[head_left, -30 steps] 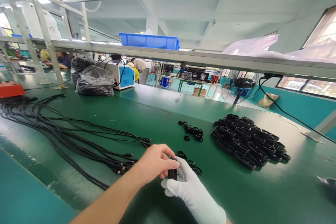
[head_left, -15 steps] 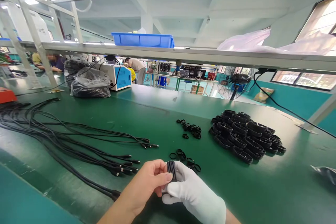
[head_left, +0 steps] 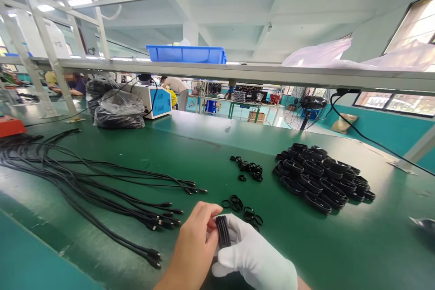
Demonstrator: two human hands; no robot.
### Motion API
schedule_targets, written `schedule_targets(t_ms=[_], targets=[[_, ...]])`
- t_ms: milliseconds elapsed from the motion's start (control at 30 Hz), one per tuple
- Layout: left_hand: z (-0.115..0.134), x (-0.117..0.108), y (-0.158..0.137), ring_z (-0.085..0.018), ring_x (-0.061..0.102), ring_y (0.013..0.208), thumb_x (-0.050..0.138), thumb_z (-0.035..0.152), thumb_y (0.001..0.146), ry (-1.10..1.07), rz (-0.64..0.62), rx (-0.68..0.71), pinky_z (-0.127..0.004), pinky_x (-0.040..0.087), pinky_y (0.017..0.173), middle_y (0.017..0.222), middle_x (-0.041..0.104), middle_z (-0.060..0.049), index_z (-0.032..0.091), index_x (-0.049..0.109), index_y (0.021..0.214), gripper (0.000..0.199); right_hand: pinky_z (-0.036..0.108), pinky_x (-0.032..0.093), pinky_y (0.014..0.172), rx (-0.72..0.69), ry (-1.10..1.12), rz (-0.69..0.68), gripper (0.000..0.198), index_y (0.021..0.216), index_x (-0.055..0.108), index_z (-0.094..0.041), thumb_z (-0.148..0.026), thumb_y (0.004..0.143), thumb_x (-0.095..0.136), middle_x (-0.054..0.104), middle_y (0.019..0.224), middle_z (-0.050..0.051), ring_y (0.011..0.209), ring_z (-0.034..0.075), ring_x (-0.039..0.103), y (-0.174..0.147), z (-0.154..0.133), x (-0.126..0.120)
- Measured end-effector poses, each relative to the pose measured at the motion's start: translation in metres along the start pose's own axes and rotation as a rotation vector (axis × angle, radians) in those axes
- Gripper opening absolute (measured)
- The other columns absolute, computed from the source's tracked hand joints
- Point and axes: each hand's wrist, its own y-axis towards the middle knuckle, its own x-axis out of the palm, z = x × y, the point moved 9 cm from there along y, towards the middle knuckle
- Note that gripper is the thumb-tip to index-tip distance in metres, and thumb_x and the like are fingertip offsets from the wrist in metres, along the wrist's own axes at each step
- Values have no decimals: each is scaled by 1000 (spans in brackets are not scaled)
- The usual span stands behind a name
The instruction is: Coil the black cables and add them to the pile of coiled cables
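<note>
Both hands meet at the table's near side around a small black coiled cable, its loops stacked side by side. My right hand, in a white glove, is closed round the coil. Bare and bent inward, my left hand presses its thumb and fingers at the coil's left side; some fingertips are hidden. Just beyond the hands lie several small black rings, with another cluster of rings farther back. Long black cables stretch across the left, connector ends toward me.
A heap of coiled black cables sits at the right. Farther back are bagged black goods, a blue-and-white machine and a fan. Overhead, a shelf bears a blue bin. People are in the background.
My left hand has shifted its grip: its thumb has left the coil's front and moved to its left side, fingers raised. The right hand still holds the coil, tilted slightly.
</note>
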Motion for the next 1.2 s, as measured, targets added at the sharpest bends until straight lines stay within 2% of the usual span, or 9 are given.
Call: schedule_targets(t_ms=[167, 333, 433, 533, 667, 767, 867, 1000, 1200], targets=[[-1, -1, -6, -17, 59, 73, 42, 4, 73, 58, 91, 28, -25, 45, 66, 79, 60, -1, 23, 64, 83, 31, 30, 44, 71, -41, -8, -30, 52, 89, 62, -15, 3, 41, 70, 62, 86, 2, 82, 18, 55, 5, 3, 1], [-8, -4, -7, -16, 59, 67, 44, 6, 73, 15, 177, 3, -25, 45, 60, 73, 62, 0, 23, 66, 78, 28, 30, 46, 69, 9, 73, -103, 52, 96, 61, -16, -7, 47, 75, 61, 95, 4, 83, 18, 58, 0, 6, 9], [-10, -6, -5, -15, 59, 63, 45, 7, 73, -29, 187, 32, -24, 44, 58, 68, 62, 1, 23, 66, 73, 27, 30, 48, 65, 41, 88, -61, 56, 100, 59, -16, -13, 47, 77, 60, 96, 5, 80, 19, 60, 0, 9, 8], [-7, -6, -3, -15, 59, 65, 43, 6, 75, 2, 189, 96, -23, 44, 59, 69, 62, 0, 23, 66, 75, 29, 29, 47, 61, -1, 52, 12, 52, 93, 61, -14, -12, 44, 78, 61, 88, 5, 79, 19, 58, 3, 5, 5], [-5, -3, 1, -15, 58, 65, 41, 5, 76, 41, 169, 107, -23, 44, 60, 70, 60, 0, 21, 65, 75, 29, 31, 48, 64, 6, 26, 1, 54, 97, 59, -14, -19, 46, 79, 60, 95, 7, 86, 21, 57, 3, 2, 8], [-9, -2, 7, -15, 56, 64, 42, 5, 74, 42, 140, 49, -24, 42, 59, 69, 59, 0, 21, 64, 73, 27, 30, 47, 65, 24, 20, -10, 58, 99, 57, -14, -23, 47, 80, 59, 98, 7, 89, 21, 57, 0, 0, 9], [-13, -1, 11, -15, 56, 65, 46, 7, 72, -25, 38, -31, -24, 42, 61, 74, 61, 0, 21, 64, 79, 24, 28, 47, 65, 62, 21, 4, 58, 96, 56, -14, -23, 45, 81, 57, 95, 7, 87, 20, 58, -3, 2, 5], [-13, -9, 4, -16, 55, 70, 49, 19, 78, -123, -74, -122, -24, 42, 65, 75, 61, 0, 20, 61, 78, 12, 30, 47, 67, 65, 58, 39, 59, 100, 54, -15, -25, 49, 81, 55, 97, 7, 81, 17, 59, -4, 2, -1], [-8, 1, -8, -14, 46, 66, 46, 18, 78, -122, -255, -145, -23, 36, 62, 72, 52, 2, 19, 58, 75, 12, 29, 46, 66, 71, 11, 7, 51, 91, 54, -14, -25, 48, 80, 56, 86, 3, 75, 15, 58, -5, -2, 6]])
